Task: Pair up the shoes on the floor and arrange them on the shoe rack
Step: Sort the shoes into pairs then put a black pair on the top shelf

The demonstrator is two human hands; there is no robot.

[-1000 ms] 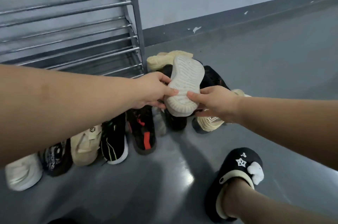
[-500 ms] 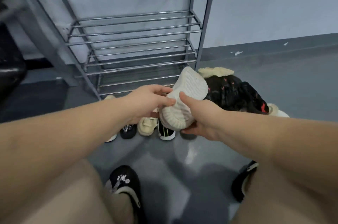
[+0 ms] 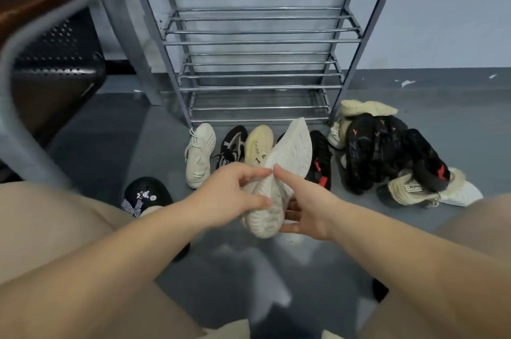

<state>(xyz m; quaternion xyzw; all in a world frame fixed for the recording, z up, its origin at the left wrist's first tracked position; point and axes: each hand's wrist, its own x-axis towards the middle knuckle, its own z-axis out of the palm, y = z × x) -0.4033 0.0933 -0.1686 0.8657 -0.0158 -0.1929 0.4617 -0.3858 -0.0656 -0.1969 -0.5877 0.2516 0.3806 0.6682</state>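
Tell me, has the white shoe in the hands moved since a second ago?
Yes. The white shoe, sole toward the camera, gripped by the left hand and right hand, moved left from beside the pile to before the rack.

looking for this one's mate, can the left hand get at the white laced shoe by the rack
Probably not yet: the left hand grips the held shoe along with the right hand. The white laced shoe lies uncovered just beyond.

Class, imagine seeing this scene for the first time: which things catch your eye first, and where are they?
First, the white shoe at the centre, sole up, gripped by the left hand and right hand. Behind it stands the metal shoe rack; a jumbled shoe pile lies on the floor at right.
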